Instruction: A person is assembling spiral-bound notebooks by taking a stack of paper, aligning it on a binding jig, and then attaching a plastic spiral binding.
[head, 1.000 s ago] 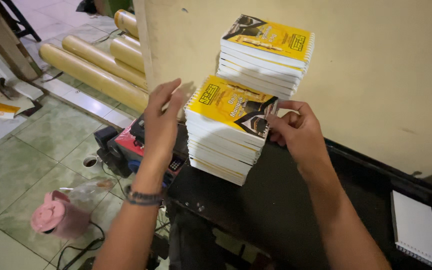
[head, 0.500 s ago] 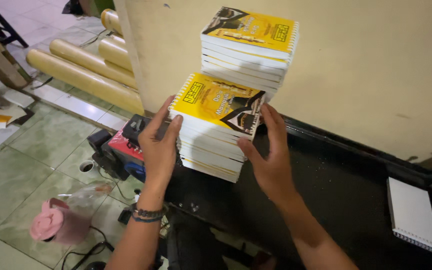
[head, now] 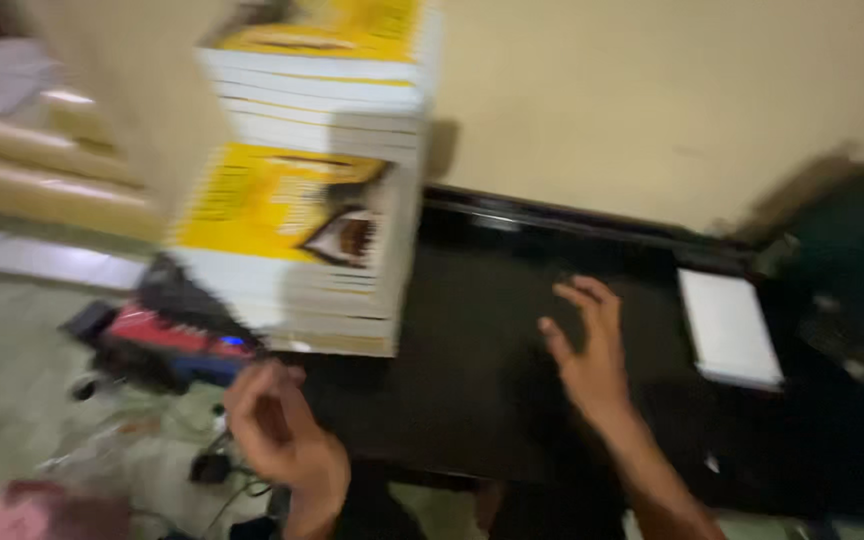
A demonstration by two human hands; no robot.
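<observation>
A small print or bindery workshop is suggested: stacked yellow-covered booklets (head: 302,230) on a black worktable (head: 482,380) against a bare wall (head: 652,100), paper rolls (head: 22,170) on a tiled floor (head: 12,380), a red machine (head: 167,335) among cables.

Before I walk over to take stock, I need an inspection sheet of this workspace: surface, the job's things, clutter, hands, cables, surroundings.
Surface: dark table, mostly bare in front of the hands.
Job's things: two stacks of yellow-covered booklets, front stack and taller rear stack, by the wall.
Clutter: white pad at the table's right; red and blue device below the table's left edge.
Hands: left hand loosely curled, empty; right hand open above the table, fingers spread.
Cables: dark cords on the floor, blurred.
Surroundings: cream wall, tiled floor, tan rolls.
</observation>
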